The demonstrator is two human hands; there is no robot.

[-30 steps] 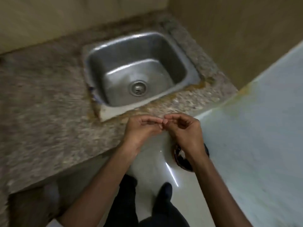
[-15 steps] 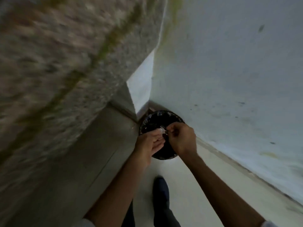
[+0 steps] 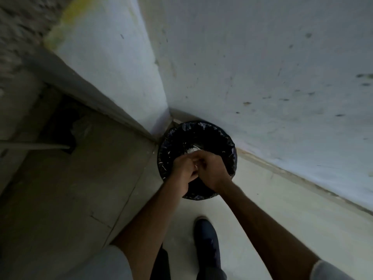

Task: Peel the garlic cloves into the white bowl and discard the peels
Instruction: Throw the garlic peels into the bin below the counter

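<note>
Both hands hover close together over a round bin (image 3: 175,136) lined with a black bag, standing in the floor corner. My left hand (image 3: 182,170) and my right hand (image 3: 212,170) have curled fingers that meet on a small pale garlic clove (image 3: 195,164), mostly hidden between the fingertips. Something white (image 3: 191,149) lies inside the bin just beyond my fingers. The white bowl is out of view.
A white wall (image 3: 262,67) runs behind and to the right of the bin. The grey side of the counter (image 3: 80,158) fills the left. A pale rod (image 3: 36,146) crosses a dark opening there. My dark shoe (image 3: 205,237) stands on the light floor.
My view swung from the sink and counter top down to the bin in the corner. Both hands, still pinched together, lowered over the bin's mouth.
</note>
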